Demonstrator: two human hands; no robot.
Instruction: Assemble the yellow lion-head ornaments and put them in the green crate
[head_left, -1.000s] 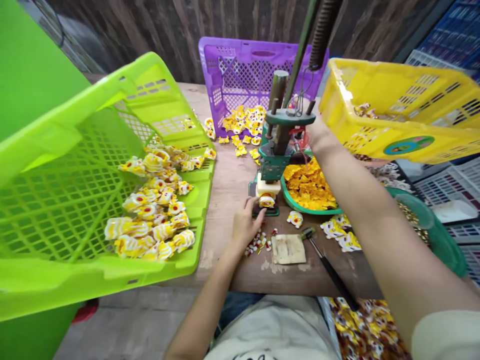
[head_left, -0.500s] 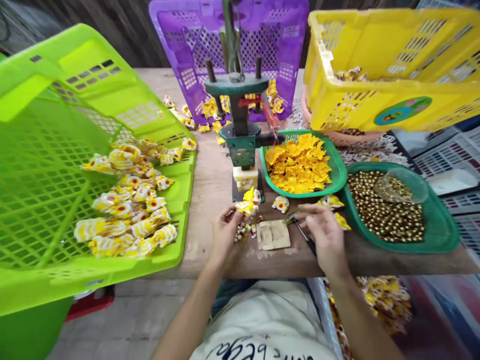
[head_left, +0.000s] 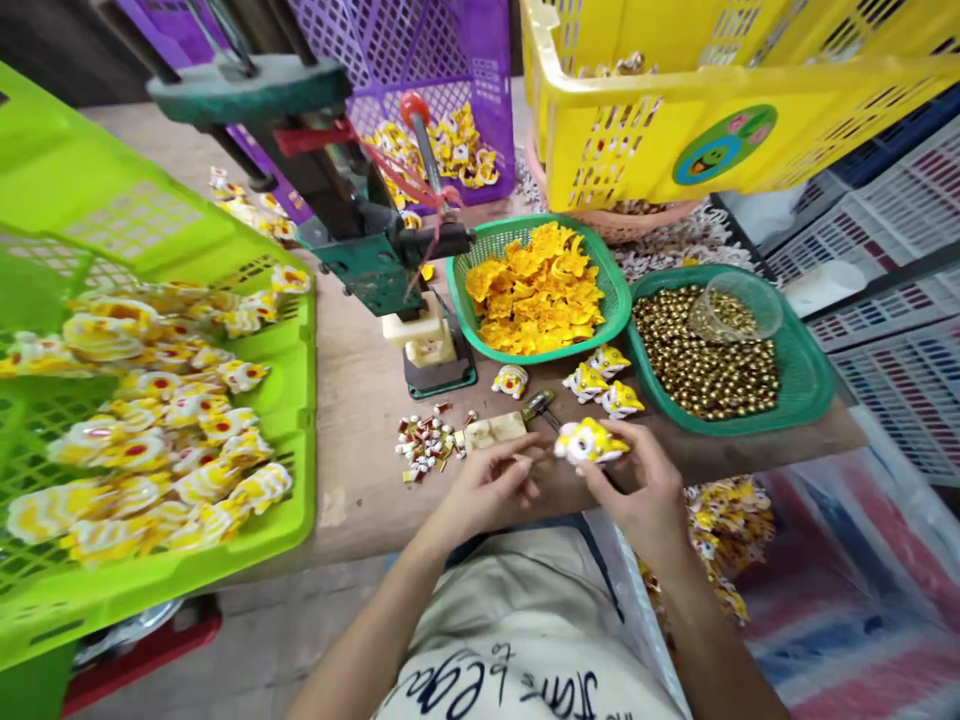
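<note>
Right hand (head_left: 646, 492): in the head view, near the table's front edge, fingers pinching a small yellow-and-white figure (head_left: 589, 441) from the right side.
Left hand (head_left: 487, 485): just left of the figure, fingertips drawn together toward it; whether they nip something small cannot be told.
Figure: held in the air between both hands, above the table (head_left: 360, 400), in front of the green trays.
Loose figures (head_left: 592, 384): a few more lie on the table just behind the hands.
Small bits (head_left: 424, 445): a scatter of red-and-white pieces beside a worn pad (head_left: 495, 431), left of the left hand.
Hand press (head_left: 360, 230): green, standing on the table behind the bits, a pale block at its foot.
Petal tray (head_left: 611, 275): round green tray of orange-yellow pieces, right of the press.
Bead tray (head_left: 814, 375): green tray of gold beads, with a clear cup lying in it, far right.
Green crate (head_left: 285, 500): tilted at left, heaped with figures.
Yellow crate (head_left: 675, 110): raised behind the trays.
Purple crate (head_left: 480, 60): stands on its side at the back, figures spilling from it.
</note>
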